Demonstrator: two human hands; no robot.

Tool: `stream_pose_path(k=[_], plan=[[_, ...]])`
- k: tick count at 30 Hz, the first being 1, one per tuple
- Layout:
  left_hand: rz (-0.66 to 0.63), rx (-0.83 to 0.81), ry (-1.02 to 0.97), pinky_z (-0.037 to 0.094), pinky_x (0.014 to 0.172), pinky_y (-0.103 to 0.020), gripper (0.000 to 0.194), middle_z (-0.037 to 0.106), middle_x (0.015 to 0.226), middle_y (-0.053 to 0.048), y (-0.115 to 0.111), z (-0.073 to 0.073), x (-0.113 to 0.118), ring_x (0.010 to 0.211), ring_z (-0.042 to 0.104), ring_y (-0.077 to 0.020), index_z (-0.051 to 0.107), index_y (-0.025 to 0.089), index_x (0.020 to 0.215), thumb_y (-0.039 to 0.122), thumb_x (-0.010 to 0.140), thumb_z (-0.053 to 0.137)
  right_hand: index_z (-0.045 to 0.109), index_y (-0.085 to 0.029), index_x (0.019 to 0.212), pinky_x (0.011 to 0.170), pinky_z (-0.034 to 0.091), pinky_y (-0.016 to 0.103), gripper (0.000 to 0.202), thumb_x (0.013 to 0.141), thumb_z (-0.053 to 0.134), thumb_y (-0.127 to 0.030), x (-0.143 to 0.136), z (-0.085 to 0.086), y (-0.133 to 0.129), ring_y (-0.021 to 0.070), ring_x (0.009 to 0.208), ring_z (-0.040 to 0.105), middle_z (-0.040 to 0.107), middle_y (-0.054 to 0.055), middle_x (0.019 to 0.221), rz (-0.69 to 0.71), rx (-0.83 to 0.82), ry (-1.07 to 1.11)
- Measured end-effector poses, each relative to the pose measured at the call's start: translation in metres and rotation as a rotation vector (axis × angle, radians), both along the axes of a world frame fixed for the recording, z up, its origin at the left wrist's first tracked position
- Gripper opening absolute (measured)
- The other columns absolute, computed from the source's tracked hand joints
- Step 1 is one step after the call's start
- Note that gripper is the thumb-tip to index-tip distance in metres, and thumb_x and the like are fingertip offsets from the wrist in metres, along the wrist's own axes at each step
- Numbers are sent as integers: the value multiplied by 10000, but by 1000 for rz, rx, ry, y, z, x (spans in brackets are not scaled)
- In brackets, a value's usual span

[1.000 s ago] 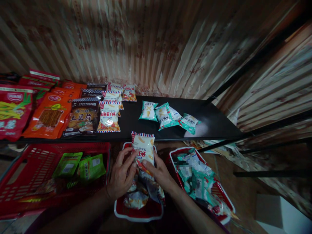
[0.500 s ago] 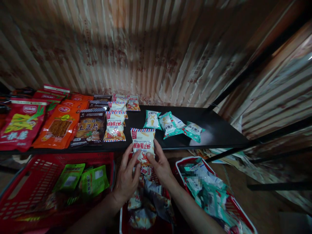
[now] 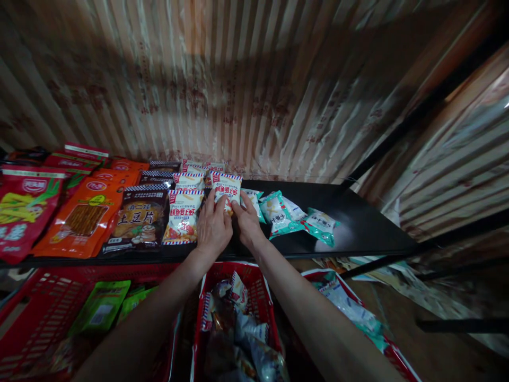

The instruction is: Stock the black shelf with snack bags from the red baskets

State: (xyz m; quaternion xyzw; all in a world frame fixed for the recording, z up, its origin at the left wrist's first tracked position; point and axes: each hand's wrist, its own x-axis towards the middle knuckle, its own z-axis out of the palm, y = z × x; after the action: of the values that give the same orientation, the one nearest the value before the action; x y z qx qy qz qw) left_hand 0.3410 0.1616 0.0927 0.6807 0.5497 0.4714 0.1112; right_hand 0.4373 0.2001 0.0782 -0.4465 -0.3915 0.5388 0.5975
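Note:
Between both hands, a white-and-red snack bag (image 3: pixel 226 187) stands tilted back over the black shelf (image 3: pixel 294 246). My left hand (image 3: pixel 214 225) grips its left lower side, and my right hand (image 3: pixel 247 218) holds the right lower side with the thumb on its front. The bag's bottom is hidden by the fingers. Just left of my left hand leans a matching snack bag (image 3: pixel 183 217), with more of the same kind behind it. To the right of my right hand lie several teal-and-white snack bags (image 3: pixel 276 212).
Brown potato-chip bags (image 3: pixel 137 217), orange bags (image 3: pixel 85 212) and red bags (image 3: pixel 32 212) fill the shelf's left. Below stand a red basket (image 3: pixel 27 302) with green packets, a middle red basket (image 3: pixel 271 302) of snack bags, and a right basket (image 3: pixel 397 355). Black metal bars (image 3: pixel 449 233) cross at right.
Both hands have carried the white-and-red snack bag forward, from above the middle basket to over the shelf, right of the matching bags. The view has shifted slightly.

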Motion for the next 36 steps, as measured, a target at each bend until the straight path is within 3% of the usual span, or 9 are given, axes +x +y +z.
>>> stream_pose_path(k=[8,11,15,22,26,36], plan=[[57,-74,55,312,1020,-515,451,365,1409,-201,38,-17,10,1269,368,-347,496,92,1218,129,771,448,373,-234,1328,799,510,371,644,707,543,-242,3,-19,45,173,806,628,642,33,995,-50,-82,-109],[86,-88,40,321,1012,-512,472,352,1410,-223,42,-22,13,1252,384,-361,483,68,1226,122,758,457,389,-236,1321,818,503,369,623,714,528,-222,3,-23,57,171,834,618,632,37,1029,-68,-59,-165],[111,-48,17,289,1045,-508,492,356,1422,-179,46,-20,15,1286,339,-359,490,100,1229,107,738,478,418,-239,1308,821,500,368,589,727,503,-197,-1,-20,72,176,862,613,630,47,1066,-89,-27,-240],[191,-163,188,266,1082,-433,501,340,1436,-167,55,-10,17,1327,295,-309,452,78,1273,136,776,448,449,-198,1288,784,509,325,567,723,482,-165,-5,-16,89,167,825,625,655,55,1023,-141,-8,-333],[154,-212,208,275,1083,-393,501,357,1419,-196,56,-11,19,1313,328,-301,455,51,1276,155,786,455,457,-197,1283,781,512,318,556,729,464,-155,1,-25,95,169,830,628,660,51,1016,-155,-1,-399],[182,-236,225,287,1073,-422,487,365,1409,-214,60,-21,20,1310,335,-305,469,64,1260,137,779,447,489,-206,1253,889,465,357,487,769,442,-180,2,-47,111,173,921,616,658,49,1043,-171,101,-606]])
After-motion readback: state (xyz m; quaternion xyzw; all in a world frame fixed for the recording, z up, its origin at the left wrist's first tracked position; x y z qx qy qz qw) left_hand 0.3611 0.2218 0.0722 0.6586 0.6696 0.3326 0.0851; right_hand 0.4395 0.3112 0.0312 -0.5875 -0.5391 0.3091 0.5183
